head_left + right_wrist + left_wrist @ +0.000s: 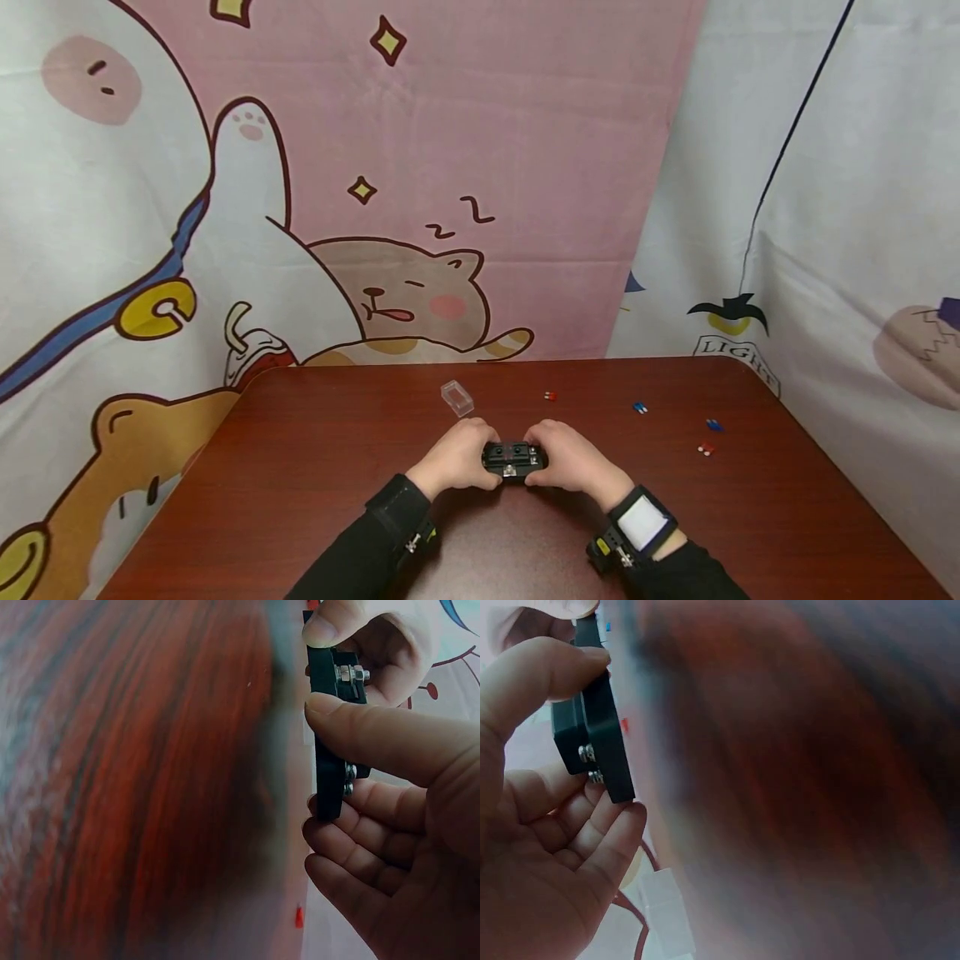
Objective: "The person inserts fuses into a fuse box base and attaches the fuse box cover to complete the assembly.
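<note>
The person's left hand [457,456] and right hand [570,458] meet around a black block [513,472] in the lower centre of the head frame, above or on the reddish-brown counter [337,475]; whether the block touches the wood cannot be told. The fingers of both hands are clamped on it, the left hand at its left end and the right hand at its right end. In the wrist views each thumb presses one face of the block, with other fingers bent around its far side, and metal screws [346,673] stick out from it.

A clear plastic box [457,398] lies just above the left hand in the head frame. Small pieces are scattered to the right of it: a red piece [550,396] right of centre, a blue-and-white piece [639,407] farther right, then a blue piece [714,425] with a red-and-white piece [706,448] just below it. Dark sleeves [352,546] enter from the bottom edge, and a cartoon-printed cloth [570,167] fills the upper part.
</note>
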Motion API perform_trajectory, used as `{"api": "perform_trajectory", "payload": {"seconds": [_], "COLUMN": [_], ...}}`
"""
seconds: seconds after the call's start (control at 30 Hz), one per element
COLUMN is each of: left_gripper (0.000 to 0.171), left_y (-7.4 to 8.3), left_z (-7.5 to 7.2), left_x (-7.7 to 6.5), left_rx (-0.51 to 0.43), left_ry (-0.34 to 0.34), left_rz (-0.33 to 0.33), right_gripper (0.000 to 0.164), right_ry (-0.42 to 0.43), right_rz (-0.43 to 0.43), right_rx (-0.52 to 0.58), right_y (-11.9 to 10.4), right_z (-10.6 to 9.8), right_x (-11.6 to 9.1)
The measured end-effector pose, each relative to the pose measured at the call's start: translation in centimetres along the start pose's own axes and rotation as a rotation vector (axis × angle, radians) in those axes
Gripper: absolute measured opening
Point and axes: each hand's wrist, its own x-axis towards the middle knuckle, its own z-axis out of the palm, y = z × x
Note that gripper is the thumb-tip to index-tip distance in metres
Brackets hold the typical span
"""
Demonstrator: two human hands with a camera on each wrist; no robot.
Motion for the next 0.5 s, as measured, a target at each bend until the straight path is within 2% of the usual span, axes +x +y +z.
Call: {"api": "perform_trajectory", "payload": {"seconds": [0.5], "left_gripper": [0.038], "left_y": [-0.1], "left_z": [0.8], "left_x": [1.5], "left_rx": [0.053], "left_ry": [-0.045], "left_rz": [0.008], "right_gripper": [0.044], "right_ry": [-0.032], "right_rz": [0.032], "right_rx": [-0.035], "right_y": [0.9], "right_z": [0.4], "right_x": [0.4]}}
